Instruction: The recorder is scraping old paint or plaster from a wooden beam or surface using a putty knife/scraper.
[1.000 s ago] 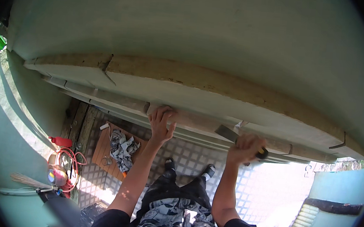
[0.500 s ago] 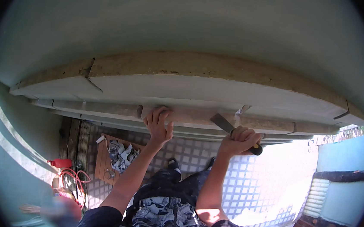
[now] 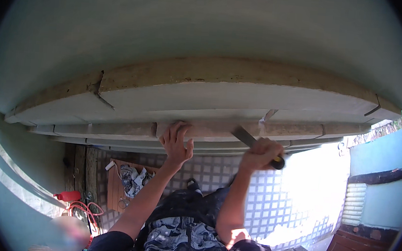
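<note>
My right hand (image 3: 260, 155) is wrapped round the handle of a putty knife (image 3: 244, 136), which has a flat dark metal blade and a black handle end with a yellow mark. The blade slants up and left, its tip at the front edge of a pale, worn ledge (image 3: 215, 128). Whether the tip touches the ledge I cannot tell. My left hand (image 3: 176, 145) rests with its fingertips on the same ledge, left of the blade, fingers spread and holding nothing. Right of the blade, a whitish strip (image 3: 268, 115) stands out between the ledges.
A thicker, cracked ledge (image 3: 239, 71) runs above, and more ledges lie below. On the tiled floor (image 3: 264, 198) a brown board (image 3: 115, 189) carries a crumpled patterned cloth (image 3: 134, 179). A red container (image 3: 68, 195) and red hose (image 3: 89, 209) lie at the left, near a blurred round shape.
The putty knife and my right hand have shifted slightly left. My left hand stays on the ledge. The whole view has turned a little.
</note>
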`<state>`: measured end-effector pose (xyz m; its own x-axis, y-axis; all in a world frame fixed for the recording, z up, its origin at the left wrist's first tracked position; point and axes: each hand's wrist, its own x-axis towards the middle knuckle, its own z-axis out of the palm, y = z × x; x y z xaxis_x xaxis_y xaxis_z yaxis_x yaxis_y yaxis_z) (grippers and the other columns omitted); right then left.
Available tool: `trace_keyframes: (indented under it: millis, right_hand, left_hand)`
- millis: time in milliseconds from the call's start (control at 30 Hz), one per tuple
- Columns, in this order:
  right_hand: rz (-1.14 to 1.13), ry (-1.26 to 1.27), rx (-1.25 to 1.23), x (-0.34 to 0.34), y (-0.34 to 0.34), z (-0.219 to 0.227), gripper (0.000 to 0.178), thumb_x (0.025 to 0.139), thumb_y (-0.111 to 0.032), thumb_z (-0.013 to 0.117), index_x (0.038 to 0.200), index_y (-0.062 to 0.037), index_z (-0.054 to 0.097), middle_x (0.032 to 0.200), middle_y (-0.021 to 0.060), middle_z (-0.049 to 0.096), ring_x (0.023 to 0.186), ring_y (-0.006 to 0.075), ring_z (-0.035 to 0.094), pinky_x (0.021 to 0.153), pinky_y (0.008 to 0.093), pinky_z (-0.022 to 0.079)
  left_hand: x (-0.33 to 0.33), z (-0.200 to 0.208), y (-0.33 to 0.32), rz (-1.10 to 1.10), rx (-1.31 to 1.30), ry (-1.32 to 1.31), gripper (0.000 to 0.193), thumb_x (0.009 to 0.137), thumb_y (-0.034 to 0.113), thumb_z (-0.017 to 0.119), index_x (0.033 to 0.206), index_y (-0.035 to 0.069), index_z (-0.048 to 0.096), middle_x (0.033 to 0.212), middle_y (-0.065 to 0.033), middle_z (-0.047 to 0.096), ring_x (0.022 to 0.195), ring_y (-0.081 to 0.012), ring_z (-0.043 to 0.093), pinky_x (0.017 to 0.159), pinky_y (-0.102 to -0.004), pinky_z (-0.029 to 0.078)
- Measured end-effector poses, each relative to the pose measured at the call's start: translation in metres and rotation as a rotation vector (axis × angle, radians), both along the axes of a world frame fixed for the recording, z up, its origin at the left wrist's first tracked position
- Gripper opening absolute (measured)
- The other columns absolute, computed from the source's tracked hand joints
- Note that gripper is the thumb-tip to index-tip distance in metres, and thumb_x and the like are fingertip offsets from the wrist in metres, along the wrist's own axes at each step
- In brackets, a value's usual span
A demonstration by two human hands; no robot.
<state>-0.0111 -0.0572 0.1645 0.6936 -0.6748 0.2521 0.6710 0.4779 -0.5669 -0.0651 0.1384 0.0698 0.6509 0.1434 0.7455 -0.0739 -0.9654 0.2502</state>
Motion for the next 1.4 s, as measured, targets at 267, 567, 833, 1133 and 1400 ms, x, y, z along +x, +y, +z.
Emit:
trace_keyframes:
  millis: [267, 567, 833, 1133, 1400]
  right_hand:
    - [0.107, -0.193, -0.456, 0.009, 0.003, 0.008, 0.023, 0.089, -0.015, 0.065, 0.074, -0.0075, 0.050, 0.065, -0.0017, 0.048, 0.054, 0.0101, 0.046, 0.049, 0.0265, 0.039]
    - [0.825, -0.463, -1.480, 0.004, 0.005, 0.059, 0.023, 0.071, -0.006, 0.081, 0.070, -0.0044, 0.058, 0.064, 0.0056, 0.056, 0.055, 0.0229, 0.057, 0.051, 0.0356, 0.042]
    - [0.791, -0.744, -1.254, -0.017, 0.036, 0.046, 0.031, 0.073, -0.001, 0.078, 0.064, -0.0072, 0.049, 0.055, 0.0050, 0.044, 0.046, 0.0248, 0.049, 0.041, 0.0373, 0.035]
    - [0.737, -0.805, -1.300, -0.023, 0.039, 0.041, 0.035, 0.074, 0.002, 0.075, 0.060, -0.0079, 0.045, 0.055, 0.0039, 0.041, 0.045, 0.0236, 0.048, 0.041, 0.0356, 0.036]
    - [0.681, -0.723, -1.319, -0.033, 0.045, 0.027, 0.036, 0.074, -0.006, 0.078, 0.061, -0.0076, 0.045, 0.055, 0.0060, 0.040, 0.047, 0.0253, 0.048, 0.045, 0.0378, 0.038]
  left_hand:
    - [-0.004, -0.007, 0.007, -0.015, -0.043, 0.048, 0.039, 0.094, 0.042, 0.046, 0.119, 0.018, 0.063, 0.126, -0.0046, 0.057, 0.116, -0.0275, 0.049, 0.095, -0.0411, 0.030]
    - [-0.006, 0.000, 0.008, -0.068, -0.054, 0.009, 0.035, 0.088, 0.035, 0.055, 0.117, 0.018, 0.063, 0.124, -0.0043, 0.058, 0.114, -0.0289, 0.051, 0.091, -0.0425, 0.035]
    - [-0.014, 0.007, 0.048, -0.091, -0.031, -0.236, 0.029, 0.083, 0.010, 0.065, 0.111, 0.015, 0.064, 0.125, -0.0092, 0.057, 0.118, -0.0304, 0.052, 0.095, -0.0437, 0.040]
    - [0.004, 0.001, 0.058, 0.094, 0.085, -0.300, 0.037, 0.089, 0.020, 0.061, 0.126, 0.015, 0.065, 0.147, -0.0215, 0.040, 0.133, -0.0423, 0.043, 0.099, -0.0498, 0.039]
    - [0.007, -0.006, 0.060, 0.181, 0.119, -0.208, 0.050, 0.092, 0.020, 0.036, 0.135, 0.016, 0.061, 0.154, -0.0218, 0.039, 0.136, -0.0464, 0.044, 0.094, -0.0487, 0.041]
